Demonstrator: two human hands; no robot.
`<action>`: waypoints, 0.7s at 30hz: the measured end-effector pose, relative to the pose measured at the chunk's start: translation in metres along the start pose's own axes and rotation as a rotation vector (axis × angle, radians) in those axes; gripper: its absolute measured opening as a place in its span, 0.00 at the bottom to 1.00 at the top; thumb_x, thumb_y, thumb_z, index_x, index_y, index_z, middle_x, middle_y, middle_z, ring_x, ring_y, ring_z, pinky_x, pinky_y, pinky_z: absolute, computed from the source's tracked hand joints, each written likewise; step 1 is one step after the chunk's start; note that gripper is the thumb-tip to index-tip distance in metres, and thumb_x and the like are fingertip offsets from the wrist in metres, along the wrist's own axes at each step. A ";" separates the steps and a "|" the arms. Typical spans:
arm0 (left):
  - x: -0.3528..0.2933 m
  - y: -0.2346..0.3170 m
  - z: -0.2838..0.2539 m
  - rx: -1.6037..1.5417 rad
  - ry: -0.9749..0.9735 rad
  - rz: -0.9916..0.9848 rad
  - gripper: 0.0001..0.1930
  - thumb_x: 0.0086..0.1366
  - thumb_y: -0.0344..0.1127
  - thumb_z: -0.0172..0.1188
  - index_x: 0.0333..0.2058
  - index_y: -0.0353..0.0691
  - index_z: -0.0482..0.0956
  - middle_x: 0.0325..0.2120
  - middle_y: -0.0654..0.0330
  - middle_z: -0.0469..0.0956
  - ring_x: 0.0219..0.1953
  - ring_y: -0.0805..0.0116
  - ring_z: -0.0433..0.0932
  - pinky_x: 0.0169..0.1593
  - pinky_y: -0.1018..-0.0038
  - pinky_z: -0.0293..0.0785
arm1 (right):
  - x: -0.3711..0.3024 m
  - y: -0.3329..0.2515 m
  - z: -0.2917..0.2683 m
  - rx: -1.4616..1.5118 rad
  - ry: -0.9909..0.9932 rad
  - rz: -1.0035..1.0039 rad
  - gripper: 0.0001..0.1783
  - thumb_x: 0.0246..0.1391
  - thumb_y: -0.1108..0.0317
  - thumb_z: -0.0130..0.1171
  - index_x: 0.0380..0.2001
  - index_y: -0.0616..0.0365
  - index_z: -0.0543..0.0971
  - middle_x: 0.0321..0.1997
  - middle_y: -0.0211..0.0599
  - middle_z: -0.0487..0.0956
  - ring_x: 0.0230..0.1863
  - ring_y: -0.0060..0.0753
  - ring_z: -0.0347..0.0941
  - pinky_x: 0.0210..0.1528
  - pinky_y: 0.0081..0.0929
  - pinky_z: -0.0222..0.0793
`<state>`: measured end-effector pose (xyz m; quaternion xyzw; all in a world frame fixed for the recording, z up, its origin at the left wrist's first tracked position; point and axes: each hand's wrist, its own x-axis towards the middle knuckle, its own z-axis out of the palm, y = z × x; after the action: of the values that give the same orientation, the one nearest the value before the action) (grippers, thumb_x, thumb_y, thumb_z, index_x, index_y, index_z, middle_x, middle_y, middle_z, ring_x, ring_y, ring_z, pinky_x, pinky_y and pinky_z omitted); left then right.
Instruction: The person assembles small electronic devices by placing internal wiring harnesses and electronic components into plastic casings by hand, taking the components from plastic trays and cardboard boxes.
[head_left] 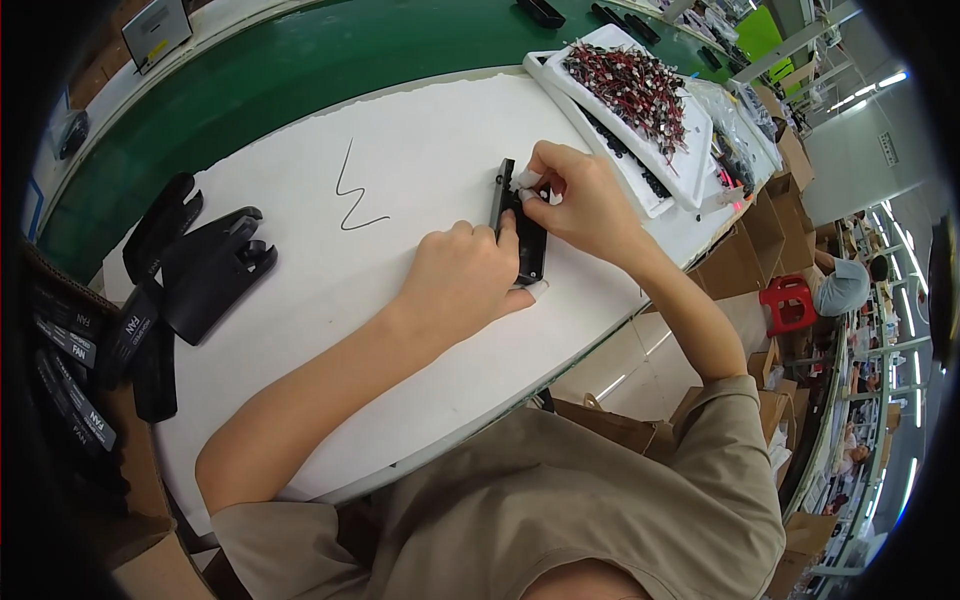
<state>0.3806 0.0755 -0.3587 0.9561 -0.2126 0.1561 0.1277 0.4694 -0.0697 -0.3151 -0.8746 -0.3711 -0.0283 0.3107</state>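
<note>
Head: white tabletop (300, 270), cluttered workshop (850, 165)

black oblong housing (533, 254), partly hidden, long axis roughly far-to-near; sits on right half of worktop (440, 160), inboard of near edge.

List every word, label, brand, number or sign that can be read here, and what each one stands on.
Black casings piled at left: pale print, partly legible; wording not copied.
Silver-grey panel, upper left: yellow label, too small to read.
Wall sign, upper right: too small to read.
White sheet: a zigzag pen line, no clear word.
Black part being handled: no readable text.
</note>
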 end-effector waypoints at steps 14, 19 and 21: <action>0.000 0.000 -0.001 -0.019 0.006 0.003 0.35 0.41 0.53 0.67 0.41 0.28 0.74 0.16 0.61 0.73 0.20 0.69 0.73 0.21 0.77 0.71 | 0.004 0.001 -0.008 -0.161 -0.170 -0.244 0.12 0.37 0.81 0.53 0.31 0.62 0.68 0.26 0.41 0.76 0.27 0.40 0.73 0.28 0.30 0.67; 0.001 0.001 -0.002 -0.010 0.003 -0.006 0.36 0.40 0.53 0.67 0.41 0.28 0.74 0.16 0.61 0.73 0.20 0.70 0.73 0.21 0.76 0.71 | -0.003 0.002 -0.026 -0.021 -0.314 -0.097 0.20 0.39 0.82 0.48 0.40 0.61 0.63 0.34 0.39 0.79 0.32 0.40 0.72 0.33 0.30 0.65; 0.002 0.001 -0.002 -0.021 0.002 -0.009 0.36 0.40 0.53 0.67 0.42 0.28 0.74 0.16 0.61 0.74 0.21 0.70 0.73 0.21 0.77 0.70 | -0.011 0.003 -0.024 -0.022 -0.222 -0.146 0.22 0.38 0.82 0.49 0.41 0.60 0.64 0.35 0.37 0.79 0.34 0.39 0.71 0.34 0.30 0.65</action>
<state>0.3810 0.0743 -0.3561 0.9555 -0.2098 0.1541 0.1385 0.4674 -0.0918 -0.3002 -0.8464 -0.4655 0.0423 0.2552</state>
